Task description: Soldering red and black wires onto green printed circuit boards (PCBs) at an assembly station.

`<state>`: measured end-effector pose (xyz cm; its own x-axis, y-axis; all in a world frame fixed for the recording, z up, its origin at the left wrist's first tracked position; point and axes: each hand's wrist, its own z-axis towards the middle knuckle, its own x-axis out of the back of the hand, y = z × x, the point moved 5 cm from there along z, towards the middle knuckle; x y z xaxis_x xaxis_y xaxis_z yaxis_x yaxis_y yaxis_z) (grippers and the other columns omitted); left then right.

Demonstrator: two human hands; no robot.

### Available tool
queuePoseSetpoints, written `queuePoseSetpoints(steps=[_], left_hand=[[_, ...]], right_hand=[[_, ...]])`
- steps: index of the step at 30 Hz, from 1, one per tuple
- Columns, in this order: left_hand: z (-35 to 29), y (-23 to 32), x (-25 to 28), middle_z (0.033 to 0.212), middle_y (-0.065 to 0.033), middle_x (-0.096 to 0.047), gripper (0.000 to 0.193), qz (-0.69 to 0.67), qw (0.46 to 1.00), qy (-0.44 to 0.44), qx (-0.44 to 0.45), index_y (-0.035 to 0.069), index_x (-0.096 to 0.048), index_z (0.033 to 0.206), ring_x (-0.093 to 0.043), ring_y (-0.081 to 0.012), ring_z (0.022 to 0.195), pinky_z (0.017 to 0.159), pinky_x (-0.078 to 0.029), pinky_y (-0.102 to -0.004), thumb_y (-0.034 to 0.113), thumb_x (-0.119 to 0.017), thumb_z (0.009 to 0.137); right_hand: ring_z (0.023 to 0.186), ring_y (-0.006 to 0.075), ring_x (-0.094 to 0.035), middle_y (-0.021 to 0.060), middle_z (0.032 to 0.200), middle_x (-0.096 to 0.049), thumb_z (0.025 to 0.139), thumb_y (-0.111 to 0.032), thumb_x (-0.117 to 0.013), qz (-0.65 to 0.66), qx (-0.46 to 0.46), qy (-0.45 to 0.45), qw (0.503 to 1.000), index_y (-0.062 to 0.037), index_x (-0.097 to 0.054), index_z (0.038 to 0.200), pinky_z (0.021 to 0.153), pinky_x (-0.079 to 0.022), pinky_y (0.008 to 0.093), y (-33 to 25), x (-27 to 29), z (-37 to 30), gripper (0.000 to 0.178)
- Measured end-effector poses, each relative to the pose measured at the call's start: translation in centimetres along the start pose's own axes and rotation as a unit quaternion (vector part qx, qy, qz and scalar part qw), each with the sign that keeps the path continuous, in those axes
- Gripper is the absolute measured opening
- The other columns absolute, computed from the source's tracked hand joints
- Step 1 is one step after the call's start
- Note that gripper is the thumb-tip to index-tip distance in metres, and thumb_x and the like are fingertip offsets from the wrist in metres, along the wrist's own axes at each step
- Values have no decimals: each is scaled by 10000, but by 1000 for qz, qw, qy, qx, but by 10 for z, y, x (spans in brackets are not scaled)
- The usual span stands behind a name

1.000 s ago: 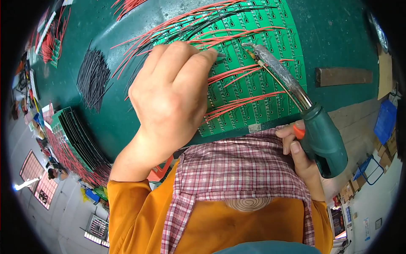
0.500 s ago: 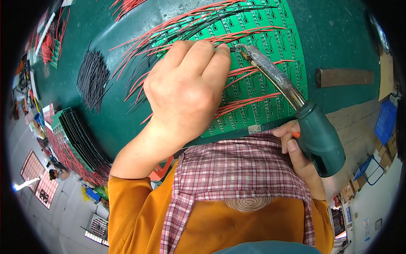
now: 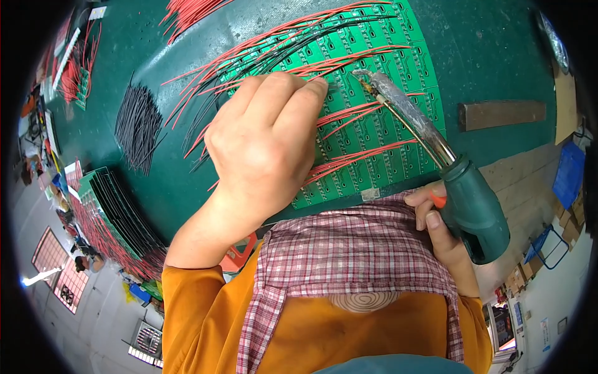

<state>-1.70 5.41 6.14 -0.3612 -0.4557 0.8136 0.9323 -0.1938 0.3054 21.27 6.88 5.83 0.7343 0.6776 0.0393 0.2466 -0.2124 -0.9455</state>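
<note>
My left hand [image 3: 265, 140] is closed in a pinch over a green panel of circuit boards [image 3: 386, 118]. The fingertips point down and away from view, so what they hold is hidden. Rows of red wires [image 3: 361, 149] and black wires [image 3: 289, 47] lie across the panel, running out past its left edge. At the lower right, my right hand [image 3: 436, 218] grips a soldering gun [image 3: 476, 209] with a dark green body and an orange-red trigger. Its metal barrel slants up to the left, and the tip [image 3: 366, 78] is over the panel, apart from my left fingers.
A pile of black wires [image 3: 138, 124] lies left of the panel, and a bundle of red wires [image 3: 193, 14] at the top. Stacked boards with wires [image 3: 118, 206] stand at lower left. A dark flat bar [image 3: 503, 115] rests on the green table [image 3: 486, 50] at right.
My left hand has drawn back slightly to the left and toward me, away from the soldering tip. The gun has shifted a little right relative to the panel. The whole view has moved slightly.
</note>
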Motion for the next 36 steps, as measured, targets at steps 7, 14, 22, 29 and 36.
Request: queuePoseSetpoints(steps=[7,14,22,29,36], left_hand=[[0,4,1,689,-35,-538,208,-2,1000,-6,4,38,-643,804,-551,-186,631,516,-454,-286,17,-612,599],[0,6,-3,684,-26,-537,214,32,999,-10,-7,41,-646,807,-556,-169,636,500,-450,-268,35,-618,595],[4,9,1,694,-59,-559,246,26,998,-55,27,32,-660,856,-556,-209,630,557,-463,-301,-59,-674,628],[1,8,-3,704,-34,-538,211,48,999,-21,-10,42,-640,810,-552,-176,642,515,-452,-271,33,-615,602],[21,11,8,698,-73,-561,218,-25,996,-83,20,20,-652,855,-551,-221,627,567,-453,-304,-89,-646,666]], right_hand=[[608,77,-470,68,820,-573,880,-105,-554,-30,-6,-49,998,10,-529,1055,600,-425,230,8,3,-4,211],[680,55,-525,26,844,-621,845,-73,-604,18,-40,14,999,19,-596,1007,618,-420,175,8,1,-3,187],[634,66,-487,5,749,-573,861,-99,-582,-87,-31,-23,995,16,-598,999,624,-410,201,5,1,-1,180],[585,44,-402,-13,735,-506,872,-53,-559,16,9,8,1000,29,-580,1022,581,-380,202,5,2,-3,172],[596,41,-410,10,811,-554,875,-39,-543,-13,44,-1,999,28,-576,1020,592,-389,202,6,9,-6,164]])
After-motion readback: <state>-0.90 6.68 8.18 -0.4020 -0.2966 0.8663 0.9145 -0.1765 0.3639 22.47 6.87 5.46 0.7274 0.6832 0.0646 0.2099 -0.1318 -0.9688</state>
